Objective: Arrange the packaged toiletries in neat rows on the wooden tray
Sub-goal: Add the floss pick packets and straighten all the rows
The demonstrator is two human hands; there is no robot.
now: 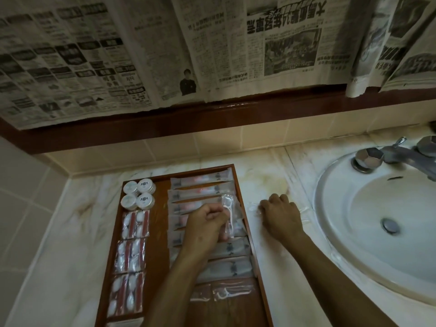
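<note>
Head view: wooden tray (238, 185) flat on the marble worktop (266, 182), left of the sink (377, 220). Inside: 4 round white tins (138, 194) at the far left corner, sachet packs (132, 253) in a column below, long sleeve packs (200, 192) stacked in a row down the right half, 1 floss pick packet (232, 293) laid near the front. Left hand (205, 226) over the sleeve row, grip pinched on a clear floss pick packet (230, 214), lifted and tilted above the tray. Right hand (280, 217) on the worktop just right of the tray, fingers curled onto another clear packet (252, 206); hard to tell whether truly grasped or merely pressed. Probably mid-placement. Best done by lowering the held packet flat beside the front one, edges parallel to the tray wall, without nudging the sleeves. Thin film likely slippery, so release only once flat.
</note>
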